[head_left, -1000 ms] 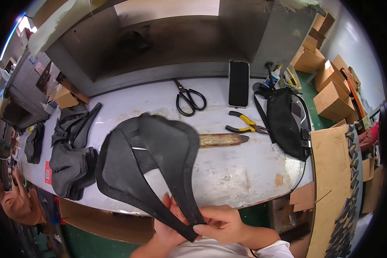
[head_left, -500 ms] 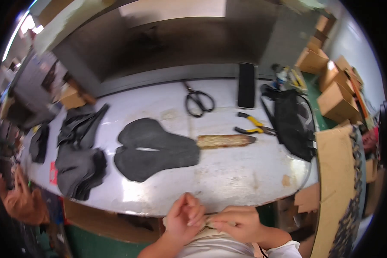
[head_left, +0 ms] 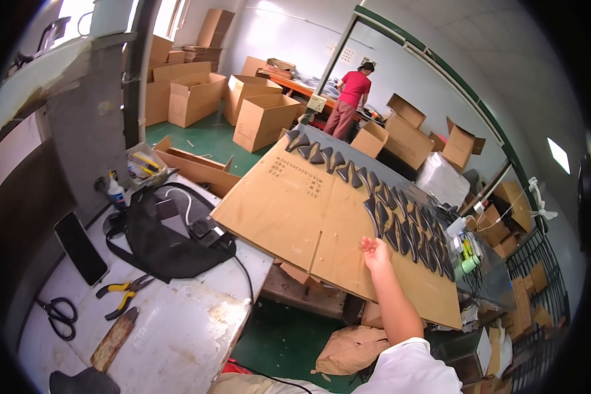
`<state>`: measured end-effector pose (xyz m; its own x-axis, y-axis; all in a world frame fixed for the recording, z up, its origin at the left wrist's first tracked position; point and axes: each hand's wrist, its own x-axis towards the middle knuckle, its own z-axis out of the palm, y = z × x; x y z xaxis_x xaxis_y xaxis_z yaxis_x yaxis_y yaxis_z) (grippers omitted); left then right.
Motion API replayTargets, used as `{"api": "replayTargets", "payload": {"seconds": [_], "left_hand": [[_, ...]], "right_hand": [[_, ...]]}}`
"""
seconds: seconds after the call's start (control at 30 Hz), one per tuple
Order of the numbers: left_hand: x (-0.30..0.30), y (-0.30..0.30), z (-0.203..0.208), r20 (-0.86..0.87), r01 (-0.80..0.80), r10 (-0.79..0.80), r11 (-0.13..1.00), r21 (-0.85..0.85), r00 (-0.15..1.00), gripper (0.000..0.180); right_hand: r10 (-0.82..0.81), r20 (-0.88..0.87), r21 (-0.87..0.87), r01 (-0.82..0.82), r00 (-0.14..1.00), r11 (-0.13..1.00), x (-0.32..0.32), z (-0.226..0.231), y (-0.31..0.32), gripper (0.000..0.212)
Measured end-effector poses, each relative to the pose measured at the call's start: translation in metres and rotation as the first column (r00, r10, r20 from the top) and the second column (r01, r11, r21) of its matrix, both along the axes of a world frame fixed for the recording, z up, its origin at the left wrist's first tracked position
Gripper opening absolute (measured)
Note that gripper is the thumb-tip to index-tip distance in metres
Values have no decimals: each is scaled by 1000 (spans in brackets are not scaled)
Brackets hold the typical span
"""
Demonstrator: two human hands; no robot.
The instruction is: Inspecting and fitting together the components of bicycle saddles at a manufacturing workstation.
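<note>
My right hand reaches out over a large cardboard sheet, its fingers slightly curled and apart, with nothing visible in them. Just beyond the fingertips, several small black curved pieces stand in rows along the sheet's far side. Whether the fingers touch the nearest piece I cannot tell. My left hand is out of view. On the white table to the left lie yellow-and-black pliers, black-handled scissors, a worn wooden-handled tool and part of a dark grey padded piece.
A black bag with a cable and a black phone lie on the table. Open cardboard boxes stand on the green floor. A person in a red top stands at a far bench. A brown sack sits below the cardboard sheet.
My view has swung to the right, from the table to the cardboard sheet. My right hand has left my lap and stretched out toward the black pieces. My left hand has gone out of view.
</note>
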<state>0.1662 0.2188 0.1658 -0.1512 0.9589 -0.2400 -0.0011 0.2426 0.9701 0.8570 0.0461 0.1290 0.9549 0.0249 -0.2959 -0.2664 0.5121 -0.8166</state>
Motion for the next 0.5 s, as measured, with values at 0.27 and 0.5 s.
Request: {"api": "replayTargets", "payload": {"seconds": [0.27,0.5], "left_hand": [[5,8,5,-16,9,-9,1000,23,1000,29],[5,-3,-18,-45,47,-42,992,118,998,25]], "right_hand": [[109,-142,188,-82,984,979,77,24,0,50],[311,892,-451,666,328,594,13,9,87,44]]}}
